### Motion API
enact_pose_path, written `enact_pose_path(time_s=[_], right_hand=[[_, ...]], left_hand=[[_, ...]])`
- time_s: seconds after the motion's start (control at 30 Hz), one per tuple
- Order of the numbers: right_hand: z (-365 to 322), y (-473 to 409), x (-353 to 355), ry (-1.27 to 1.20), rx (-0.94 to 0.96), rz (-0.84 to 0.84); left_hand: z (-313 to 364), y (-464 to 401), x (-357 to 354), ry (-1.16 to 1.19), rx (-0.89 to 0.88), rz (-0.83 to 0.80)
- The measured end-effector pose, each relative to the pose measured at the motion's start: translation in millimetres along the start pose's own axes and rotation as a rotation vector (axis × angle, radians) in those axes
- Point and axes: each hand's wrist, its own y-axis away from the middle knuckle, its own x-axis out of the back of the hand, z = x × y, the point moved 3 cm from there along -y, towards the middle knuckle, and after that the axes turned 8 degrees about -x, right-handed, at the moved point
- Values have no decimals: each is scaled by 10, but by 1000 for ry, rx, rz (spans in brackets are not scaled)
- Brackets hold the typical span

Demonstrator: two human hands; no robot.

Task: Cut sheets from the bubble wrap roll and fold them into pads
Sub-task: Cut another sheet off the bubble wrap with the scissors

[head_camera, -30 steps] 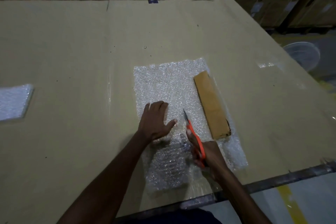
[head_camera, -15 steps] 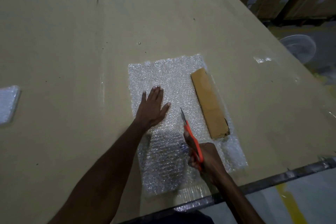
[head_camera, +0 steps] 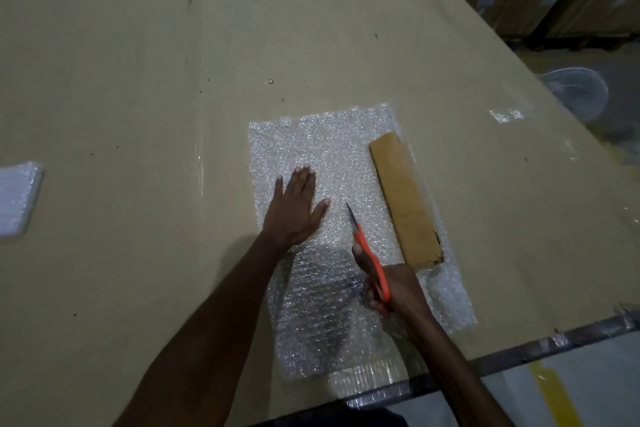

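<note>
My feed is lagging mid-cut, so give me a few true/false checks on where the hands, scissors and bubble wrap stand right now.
1. The left hand lies flat on the bubble wrap. True.
2. The right hand holds blue scissors. False: the scissors have orange handles.
3. The scissor blades point away from the person. True.
4. The cardboard strip lies left of the left hand. False: it lies on the right side of the wrap, right of the scissors.
5. A folded pad sits at the table's far left. True.
6. The left hand's fingers pinch the wrap's edge. False: they lie straight on the sheet.
</note>
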Motion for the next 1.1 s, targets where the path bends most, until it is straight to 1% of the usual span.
enact_pose_path(time_s=[0.27, 0.43, 0.53, 0.7, 0.87, 1.1], right_hand=[[-91, -32, -61, 17, 2, -9], [-138, -58, 12, 117, 41, 47], [-183, -31, -6, 158, 42, 50], [-277, -77, -103, 85, 10, 29], [-291, -118, -69, 104, 21, 44], [-396, -158, -152, 125, 23, 8]], left_hand=[[-12, -3, -19, -12, -7, -8], [-7, 1, -3, -9, -6, -11], [-12, -1, -17, -15, -11, -11], [-22, -12, -27, -19, -2, -26], [-18, -4, -26, -24, 1, -26], [2, 11, -21, 0, 13, -11]])
